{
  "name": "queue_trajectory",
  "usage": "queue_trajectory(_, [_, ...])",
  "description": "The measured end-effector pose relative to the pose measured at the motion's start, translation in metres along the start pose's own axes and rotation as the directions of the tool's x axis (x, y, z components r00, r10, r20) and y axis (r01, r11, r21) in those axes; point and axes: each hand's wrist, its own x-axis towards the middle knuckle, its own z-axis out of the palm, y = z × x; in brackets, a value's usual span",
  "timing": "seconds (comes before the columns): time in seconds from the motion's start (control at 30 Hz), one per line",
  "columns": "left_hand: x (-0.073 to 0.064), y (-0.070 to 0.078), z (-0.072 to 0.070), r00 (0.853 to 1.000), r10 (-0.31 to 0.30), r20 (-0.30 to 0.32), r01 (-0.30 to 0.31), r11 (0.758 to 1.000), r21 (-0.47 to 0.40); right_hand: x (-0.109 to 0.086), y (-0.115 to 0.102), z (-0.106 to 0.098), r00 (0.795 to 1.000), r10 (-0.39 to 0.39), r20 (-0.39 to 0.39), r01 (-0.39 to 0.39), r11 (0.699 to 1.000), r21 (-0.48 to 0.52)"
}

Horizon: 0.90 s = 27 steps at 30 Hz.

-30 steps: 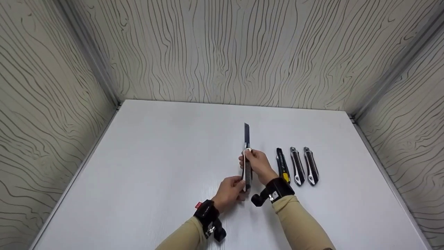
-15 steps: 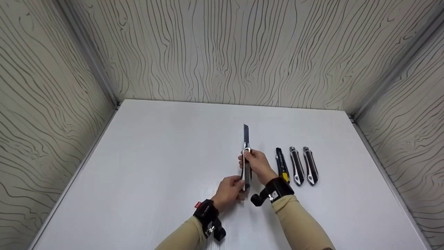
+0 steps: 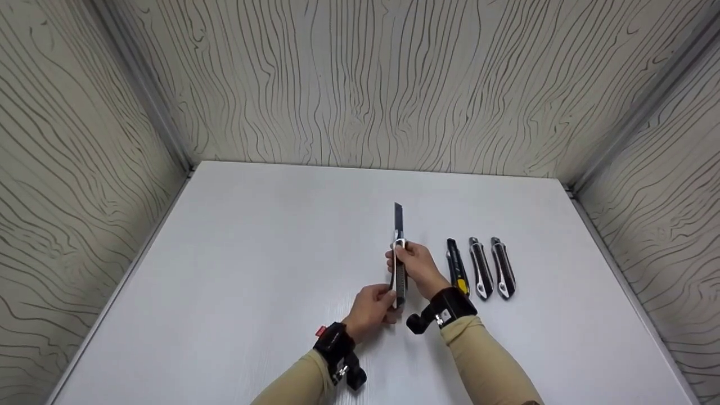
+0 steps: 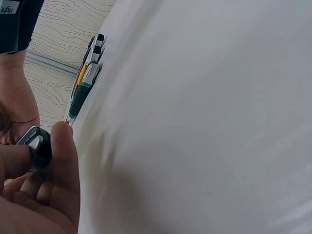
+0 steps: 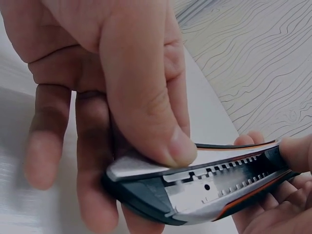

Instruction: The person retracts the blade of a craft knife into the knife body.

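Note:
Upright in the head view stands a snap-off utility knife (image 3: 400, 281), its long blade (image 3: 398, 216) pointing away from me. My right hand (image 3: 423, 269) grips the front part of the handle, thumb on the slider area. Down at the tail, my left hand (image 3: 368, 310) pinches the handle end between thumb and fingers. The right wrist view has the silver handle with orange trim and a toothed slot (image 5: 219, 183), a thumb at each end. In the left wrist view only the dark handle end (image 4: 41, 148) shows; the blade is hidden there.
Right of my hands lie a black-and-yellow utility knife (image 3: 458, 268) and two silver-and-dark utility knives, one in the middle (image 3: 482, 270) and one at the far right (image 3: 504, 270). A white tabletop (image 3: 253, 253) carries everything. Wood-patterned panels (image 3: 360, 84) rise behind and at both sides.
The blade sticks out slightly less than a second ago, its tip lower in the head view. My right thumb has shifted slightly back along the handle. The left hand keeps its hold.

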Motion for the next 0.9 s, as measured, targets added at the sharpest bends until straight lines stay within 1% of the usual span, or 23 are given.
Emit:
queue_trajectory(0.23, [-0.0008, 0.0010, 0.0004, 1.000, -0.022, -0.004, 0.022, 0.999, -0.032, -0.0011, -0.0005, 0.0007, 1.000, 0.001, 0.015, -0.001, 1.000, 0.006])
queue_trajectory(0.47, [-0.0026, 0.0046, -0.0006, 1.000, -0.010, -0.022, 0.010, 1.000, -0.015, -0.0007, -0.0021, 0.0006, 1.000, 0.012, -0.001, -0.012, 1.000, 0.002])
queue_trajectory(0.9, [-0.0008, 0.0009, -0.0014, 1.000, -0.012, -0.022, 0.012, 1.000, -0.013, -0.0004, 0.0004, 0.0004, 1.000, -0.012, 0.029, 0.012, 1.000, -0.007])
